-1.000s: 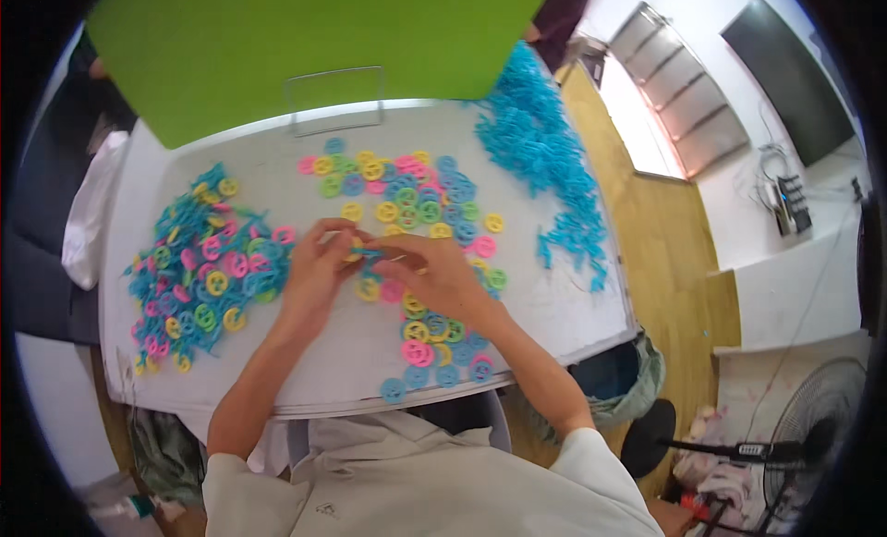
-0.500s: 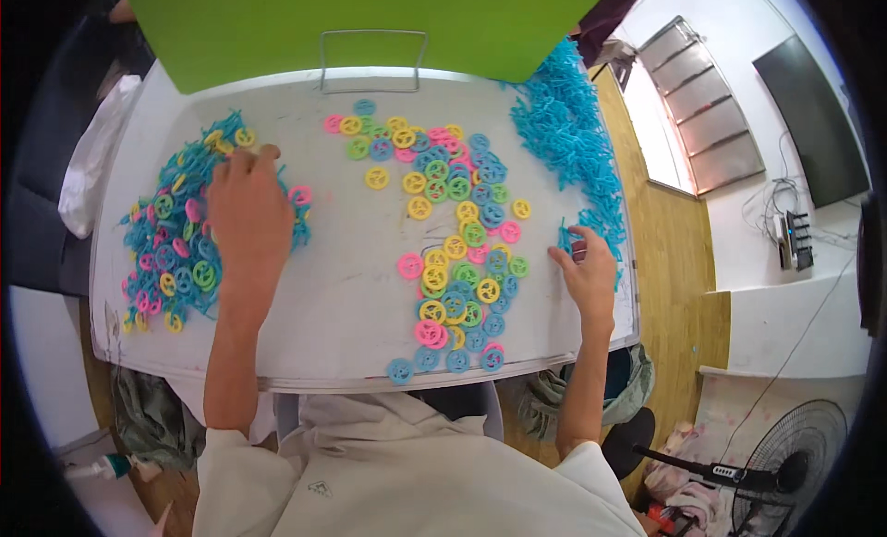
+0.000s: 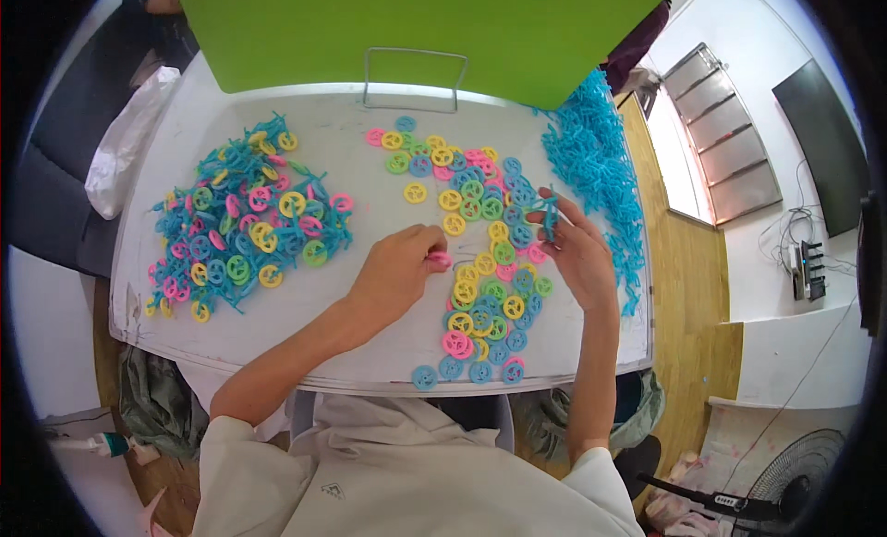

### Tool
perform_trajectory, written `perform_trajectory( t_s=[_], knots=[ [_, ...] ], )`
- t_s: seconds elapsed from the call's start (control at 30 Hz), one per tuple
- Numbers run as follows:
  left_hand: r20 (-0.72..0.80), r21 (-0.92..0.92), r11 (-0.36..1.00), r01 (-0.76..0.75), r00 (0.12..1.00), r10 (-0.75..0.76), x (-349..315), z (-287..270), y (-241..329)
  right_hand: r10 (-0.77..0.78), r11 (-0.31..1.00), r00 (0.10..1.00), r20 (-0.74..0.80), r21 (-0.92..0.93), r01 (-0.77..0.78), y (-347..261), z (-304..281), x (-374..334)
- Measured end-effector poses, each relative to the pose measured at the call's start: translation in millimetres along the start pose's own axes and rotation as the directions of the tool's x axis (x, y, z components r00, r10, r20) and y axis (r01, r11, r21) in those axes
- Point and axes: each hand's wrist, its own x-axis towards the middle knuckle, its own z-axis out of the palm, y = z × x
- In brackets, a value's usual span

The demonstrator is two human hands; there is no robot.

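The left hand pinches a pink ring over the white table. The right hand grips a blue piece, its shape mostly hidden by fingers, beside the loose coloured rings.

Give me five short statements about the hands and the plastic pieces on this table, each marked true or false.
1. The left hand pinches a pink ring. True.
2. The right hand is empty. False: it holds a blue piece.
3. The pile of blue pieces lies at the table's right side. True.
4. The board behind the table is red. False: it is green.
5. The mixed heap lies to the left of the left hand. True.
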Motion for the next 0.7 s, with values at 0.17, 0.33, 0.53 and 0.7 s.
perform_trajectory(
  t_s=[0.17, 0.33, 0.53, 0.7],
  knots=[
    [-0.045, -0.450, 0.883, 0.137, 0.983, -0.175, 12, -18, 11, 0.046, 0.968, 0.980, 0.193, 0.235, -0.091, 12, 33, 25],
    [0.022, -0.748, 0.626, 0.221, 0.951, -0.309, 15, -24, 14, 0.015, 0.950, 0.994, 0.112, -0.310, 0.021, 25, 78, 21],
    [-0.075, -0.787, 0.592, 0.173, 0.926, -0.371, 17, -21, 12, -0.044, 0.981, 0.998, 0.041, -0.189, 0.051, 36, 81, 23],
    [-0.068, -0.727, 0.664, 0.174, 0.944, -0.323, 17, -17, 5, -0.028, 0.953, 0.998, 0.058, -0.298, 0.044, 37, 74, 21]
  ],
)
